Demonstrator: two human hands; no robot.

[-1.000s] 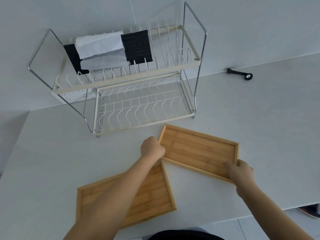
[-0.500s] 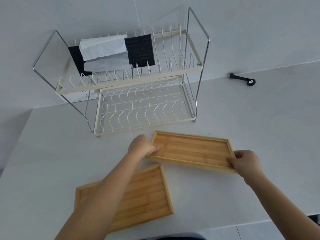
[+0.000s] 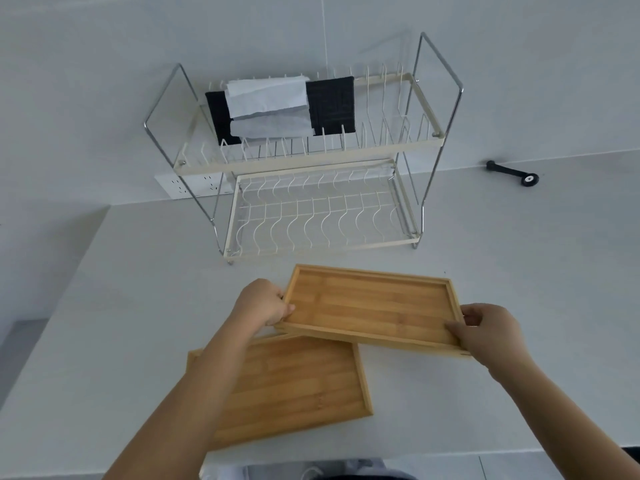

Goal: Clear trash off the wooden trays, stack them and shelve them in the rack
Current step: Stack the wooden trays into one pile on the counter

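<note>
Lower centre of frame: the flat tray [image 3: 294,389] lies on the white bench [image 3: 104,323], partly under my left forearm. Centre: the held tray [image 3: 374,306], bare inside, is raised above the bench, its near left corner overlapping the flat tray's far edge. My left grip [image 3: 265,303] is closed on its left end; my right grip [image 3: 491,332] is closed on its near right corner, thumb inside the rim. Upper centre: the two-tier rack [image 3: 311,216] stands beyond the trays, its lower tier bare, cloths [image 3: 277,105] draped on the upper tier. Upper right: a small black part [image 3: 512,171] by the wall.
</note>
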